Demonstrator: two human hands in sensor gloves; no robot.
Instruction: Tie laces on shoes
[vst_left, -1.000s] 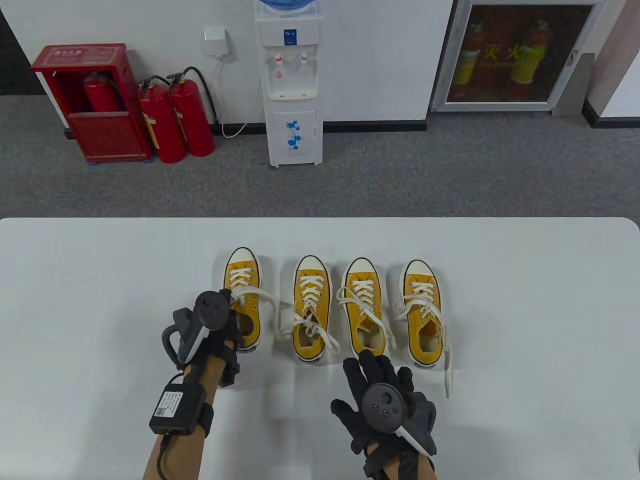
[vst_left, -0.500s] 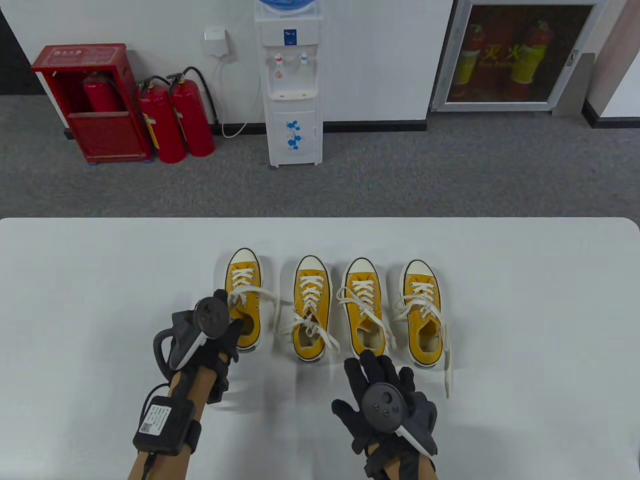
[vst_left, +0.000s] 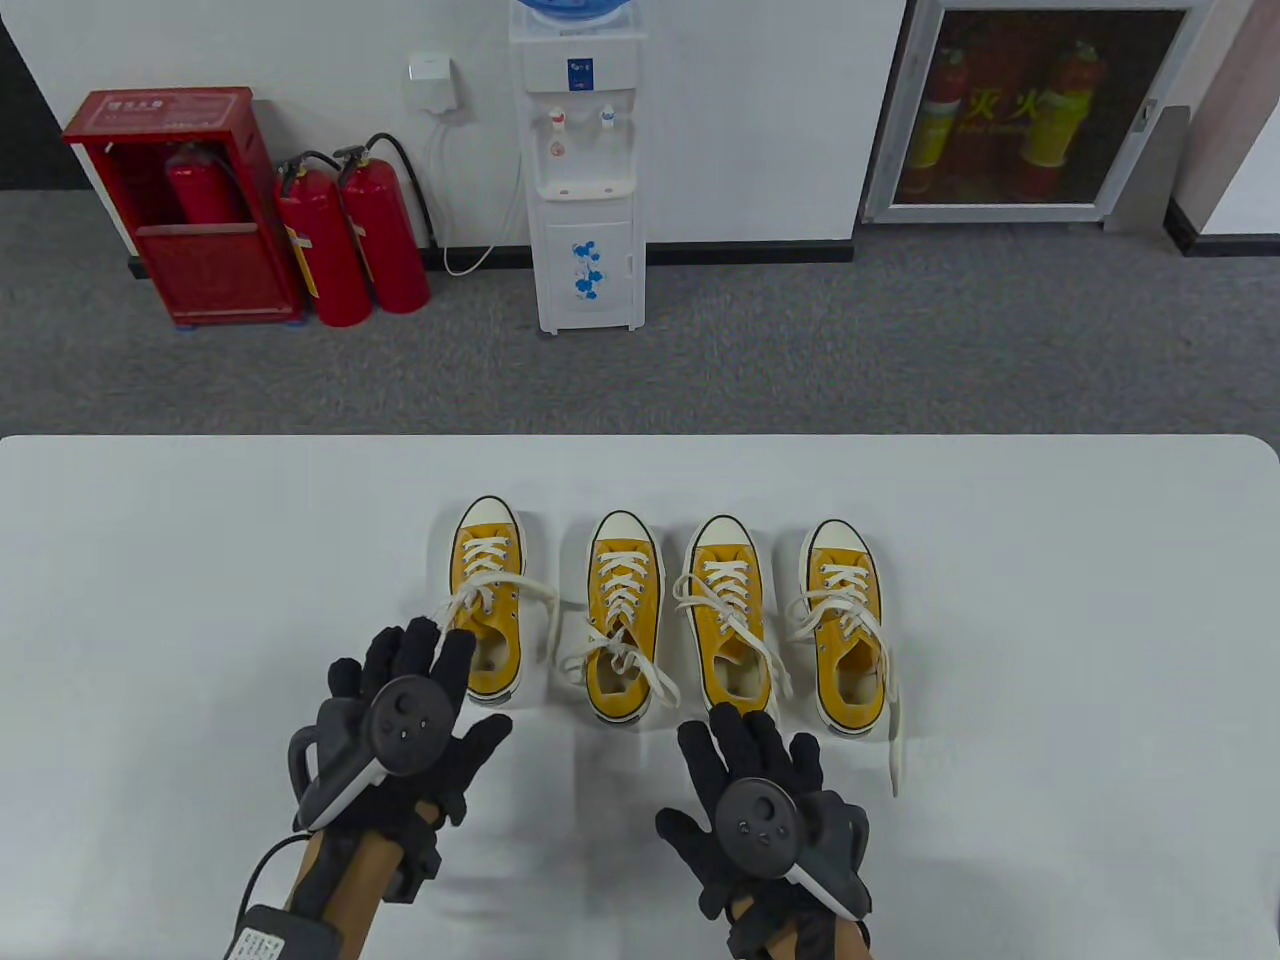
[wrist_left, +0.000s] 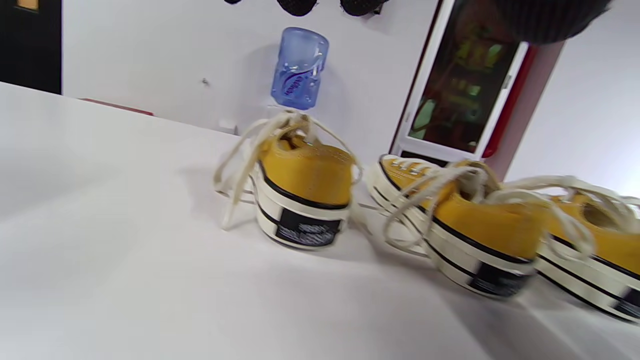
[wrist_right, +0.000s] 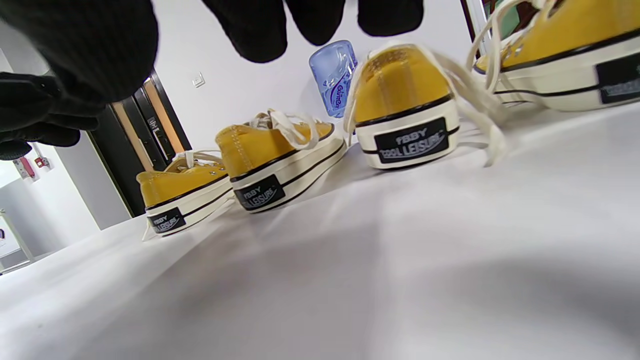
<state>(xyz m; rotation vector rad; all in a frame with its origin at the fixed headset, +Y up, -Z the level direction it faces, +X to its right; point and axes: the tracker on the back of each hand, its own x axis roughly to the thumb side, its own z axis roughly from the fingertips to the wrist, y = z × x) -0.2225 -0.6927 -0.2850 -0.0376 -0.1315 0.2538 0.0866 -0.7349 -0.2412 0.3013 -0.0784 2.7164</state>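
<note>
four yellow shoes stand in a row on the white table (vst_left: 200, 560), toes toward 12 o'clock, heels toward you. your left hand (vst_left: 400, 715) sits at about 7 o'clock from the leftmost shoe (vst_left: 487, 605), fingers spread and fairly straight. a white lace (vst_left: 462, 598) from that shoe runs down to your fingertips (vst_left: 425, 632); whether you pinch it or it only lies across them, i cannot tell. the wrist view shows this shoe's heel with loose lace ends draped down its side onto the table.

your right hand (vst_left: 765, 800) rests flat at 6 o'clock from the third shoe (vst_left: 728, 615), fingers splayed and straight, holding nothing, its fingertips just short of that shoe's heel. the second shoe (vst_left: 622, 620) stands between your two hands' lines, its lace ends (vst_left: 625, 662) spilling loose over the opening. the fourth shoe (vst_left: 846, 625) is at 1 o'clock from your right hand, with one long lace end (vst_left: 893, 745) trailing down past its heel onto the table. the third shoe's laces also lie loose across its tongue.
</note>
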